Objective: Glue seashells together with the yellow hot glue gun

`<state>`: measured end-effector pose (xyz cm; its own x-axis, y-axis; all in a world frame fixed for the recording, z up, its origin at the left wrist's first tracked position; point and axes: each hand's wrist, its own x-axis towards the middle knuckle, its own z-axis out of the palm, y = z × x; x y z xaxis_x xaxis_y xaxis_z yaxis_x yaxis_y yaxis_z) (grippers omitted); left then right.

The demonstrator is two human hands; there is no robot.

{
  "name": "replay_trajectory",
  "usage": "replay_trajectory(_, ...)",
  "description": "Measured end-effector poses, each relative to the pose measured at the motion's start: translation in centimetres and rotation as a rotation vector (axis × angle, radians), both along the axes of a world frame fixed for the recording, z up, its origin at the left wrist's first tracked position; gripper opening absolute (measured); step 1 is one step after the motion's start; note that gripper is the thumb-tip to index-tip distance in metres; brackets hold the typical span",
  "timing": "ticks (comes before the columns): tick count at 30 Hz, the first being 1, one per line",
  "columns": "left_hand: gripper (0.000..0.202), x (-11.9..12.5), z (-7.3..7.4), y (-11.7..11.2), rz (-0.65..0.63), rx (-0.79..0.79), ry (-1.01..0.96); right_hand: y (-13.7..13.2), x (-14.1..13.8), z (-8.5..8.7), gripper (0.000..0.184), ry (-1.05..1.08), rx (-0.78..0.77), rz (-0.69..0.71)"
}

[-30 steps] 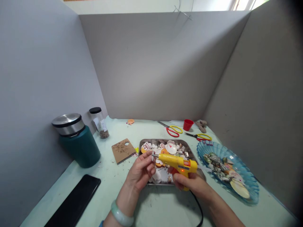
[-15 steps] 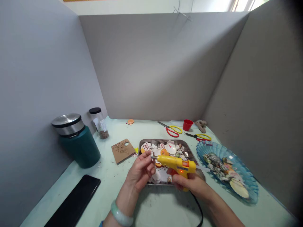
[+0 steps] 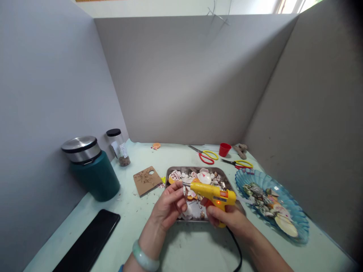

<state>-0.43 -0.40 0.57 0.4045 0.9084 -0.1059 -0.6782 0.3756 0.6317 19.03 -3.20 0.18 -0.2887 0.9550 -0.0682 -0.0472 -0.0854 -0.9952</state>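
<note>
The yellow glue gun (image 3: 208, 191) is held above the metal tray (image 3: 224, 170), its nozzle pointing left at the left hand (image 3: 169, 204). Its long axis runs crosswise, nearly level, the rear end slightly lower. A translucent glue stick (image 3: 245, 200) projects from the rear. The right hand (image 3: 227, 216) has its fingers wrapped around the handle; a red light shows on the body. The left fingertips pinch a small pale piece (image 3: 184, 190) at the nozzle; whether nozzle and piece touch cannot be determined.

Compared with half a second ago, the gun sits slightly higher and further right, and the small piece shows more plainly below the nozzle. The tray and surrounding items are unchanged in position.

The tray, holding shells and pale pieces, rests on a pale green tabletop (image 3: 136, 234) strewn with debris. A blue scalloped dish (image 3: 303, 226) lies right; a teal flask (image 3: 98, 177) stands left. Grey panels (image 3: 181, 83) enclose three sides.
</note>
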Motion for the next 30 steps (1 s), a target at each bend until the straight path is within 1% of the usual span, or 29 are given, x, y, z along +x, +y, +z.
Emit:
replay_trajectory(3,0.036,0.0,-0.1,0.0,0.015,-0.010,-0.003,0.0,0.1,0.0,0.048,0.008,-0.039,0.031)
replay_trajectory(9,0.037,0.0,-0.3,0.2,0.041,-0.040,-0.048,0.1,0.4,-0.5,0.047,0.014,-0.035,0.094)
replay_trajectory(14,0.037,0.0,-0.4,0.4,0.059,-0.064,-0.075,0.2,0.6,-0.9,0.048,0.003,-0.050,0.081)
replay_trajectory(19,0.037,0.0,-0.3,0.4,0.089,-0.090,-0.104,0.3,0.6,-1.0,0.047,0.004,-0.060,0.100)
replay_trajectory(24,0.036,0.0,-0.3,0.3,0.069,-0.092,-0.100,0.3,0.6,-1.0,0.048,0.016,-0.068,0.094)
replay_trajectory(27,0.036,0.0,-0.1,0.2,0.049,-0.075,-0.078,0.3,0.4,-0.7,0.049,0.024,-0.043,0.096)
replay_trajectory(30,0.037,0.0,0.2,0.1,0.022,-0.053,-0.053,0.2,0.3,-0.6,0.047,0.015,-0.016,0.068)
